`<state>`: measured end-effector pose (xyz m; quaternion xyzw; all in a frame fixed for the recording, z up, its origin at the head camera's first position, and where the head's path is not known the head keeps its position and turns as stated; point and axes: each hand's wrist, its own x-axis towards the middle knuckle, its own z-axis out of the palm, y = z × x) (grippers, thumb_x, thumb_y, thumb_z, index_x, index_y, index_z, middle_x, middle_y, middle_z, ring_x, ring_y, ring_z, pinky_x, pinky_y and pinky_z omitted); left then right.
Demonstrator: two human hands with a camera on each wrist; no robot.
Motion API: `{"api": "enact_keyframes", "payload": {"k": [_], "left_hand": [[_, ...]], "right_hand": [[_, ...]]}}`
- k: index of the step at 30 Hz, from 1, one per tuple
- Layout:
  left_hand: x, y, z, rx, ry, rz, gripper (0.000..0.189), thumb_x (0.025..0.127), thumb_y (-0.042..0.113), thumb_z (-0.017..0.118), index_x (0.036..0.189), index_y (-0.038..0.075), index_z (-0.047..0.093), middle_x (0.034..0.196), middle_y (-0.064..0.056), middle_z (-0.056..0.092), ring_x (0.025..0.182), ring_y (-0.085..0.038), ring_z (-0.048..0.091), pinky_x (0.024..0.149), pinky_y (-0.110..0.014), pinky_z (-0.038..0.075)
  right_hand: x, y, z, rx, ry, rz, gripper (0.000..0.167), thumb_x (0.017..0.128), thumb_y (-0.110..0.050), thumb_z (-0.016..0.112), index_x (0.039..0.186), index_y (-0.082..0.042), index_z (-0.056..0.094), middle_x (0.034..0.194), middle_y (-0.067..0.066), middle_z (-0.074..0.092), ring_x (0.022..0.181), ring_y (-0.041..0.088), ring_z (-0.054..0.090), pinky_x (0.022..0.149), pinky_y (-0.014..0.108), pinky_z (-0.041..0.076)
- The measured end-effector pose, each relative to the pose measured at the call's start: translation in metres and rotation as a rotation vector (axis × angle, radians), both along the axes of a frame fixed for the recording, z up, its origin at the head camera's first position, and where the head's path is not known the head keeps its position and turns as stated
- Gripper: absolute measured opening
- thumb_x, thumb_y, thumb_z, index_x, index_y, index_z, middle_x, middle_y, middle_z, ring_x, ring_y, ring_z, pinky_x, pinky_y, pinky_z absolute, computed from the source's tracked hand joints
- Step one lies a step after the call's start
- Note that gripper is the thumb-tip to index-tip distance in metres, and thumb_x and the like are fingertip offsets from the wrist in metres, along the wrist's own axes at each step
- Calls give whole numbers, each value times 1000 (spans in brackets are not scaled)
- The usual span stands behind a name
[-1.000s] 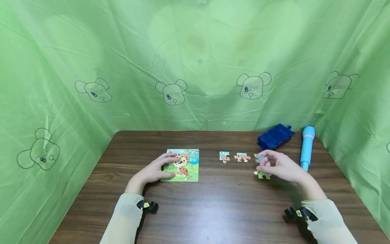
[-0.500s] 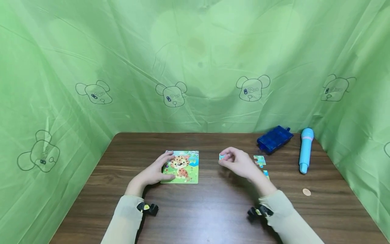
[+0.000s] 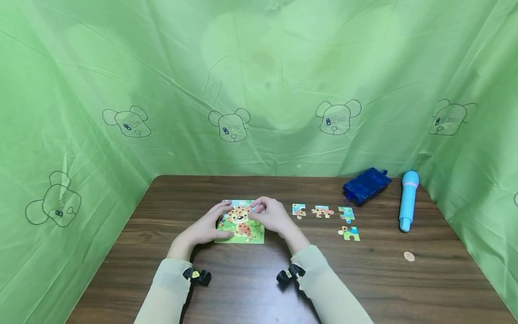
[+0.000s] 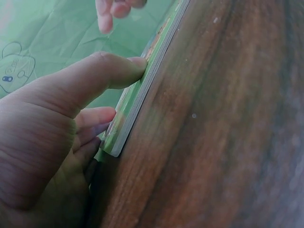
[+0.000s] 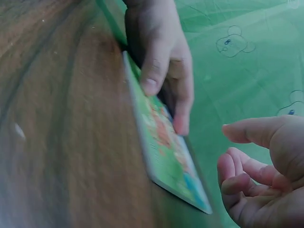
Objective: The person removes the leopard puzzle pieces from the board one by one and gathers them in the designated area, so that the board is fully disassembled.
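Note:
On the table lies a square puzzle (image 3: 244,231) picturing a spotted leopard on green grass. My left hand (image 3: 203,228) rests on its left side, thumb and fingertips spread on the picture; the left wrist view shows the thumb (image 4: 111,71) pressing close to the near edge. My right hand (image 3: 272,216) hovers at the puzzle's upper right. In the right wrist view its thumb (image 5: 249,131) and loosely curled fingers stand apart with nothing between them. Right of the puzzle lie several loose jigsaw pieces, among them a leopard piece (image 3: 322,211) and a green-and-blue piece (image 3: 350,233).
A dark blue plastic case (image 3: 367,185) sits at the back right, with a light blue toy microphone (image 3: 409,200) beside it. A small pale oval disc (image 3: 409,256) lies farther forward. Green cloth (image 3: 267,148) hangs behind and beside the brown table (image 3: 251,279).
My right hand has swept left from the loose pieces at the right, past the leftmost one, to the puzzle. The pieces lie where they were. My left hand has stayed in place.

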<state>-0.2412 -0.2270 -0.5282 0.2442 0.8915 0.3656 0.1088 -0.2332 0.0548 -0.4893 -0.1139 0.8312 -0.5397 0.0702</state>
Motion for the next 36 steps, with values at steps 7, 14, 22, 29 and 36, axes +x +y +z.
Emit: {"api": "enact_keyframes", "payload": {"k": [7, 14, 22, 29, 36], "left_hand": [[2, 0, 2, 4, -11, -6, 92, 92, 43, 88, 165, 6, 45, 180, -10, 26, 168, -36, 14, 129, -65, 24], [4, -3, 1, -14, -4, -8, 87, 94, 41, 86, 162, 4, 48, 180, -11, 26, 168, -37, 13, 130, -64, 24], [2, 1, 2, 5, 9, -16, 85, 95, 42, 86, 162, 5, 49, 179, -9, 28, 168, -37, 13, 130, -65, 24], [2, 2, 4, 3, -1, -12, 85, 95, 43, 86, 161, 5, 49, 179, -9, 29, 168, -38, 14, 130, -65, 24], [2, 2, 3, -2, -11, -8, 85, 95, 43, 86, 162, 5, 49, 179, -8, 28, 168, -36, 13, 130, -65, 23]], "right_hand": [[-1, -14, -17, -12, -56, -3, 38, 89, -15, 88, 122, -1, 75, 90, 2, 71, 77, 13, 63, 67, 26, 51], [1, -16, -28, 10, -43, 17, 40, 85, -14, 93, 120, -2, 77, 88, 1, 71, 76, 12, 64, 70, 27, 55], [1, -17, -27, 73, -21, 14, 44, 82, -9, 95, 122, -5, 77, 92, 4, 72, 76, 10, 66, 73, 27, 58], [2, -16, -28, 54, -29, 3, 48, 81, -8, 96, 124, -5, 77, 92, 3, 73, 77, 10, 66, 75, 27, 58], [2, -18, -30, 90, 4, 28, 55, 83, -10, 94, 134, -3, 75, 93, 4, 70, 76, 9, 64, 71, 25, 57]]}}
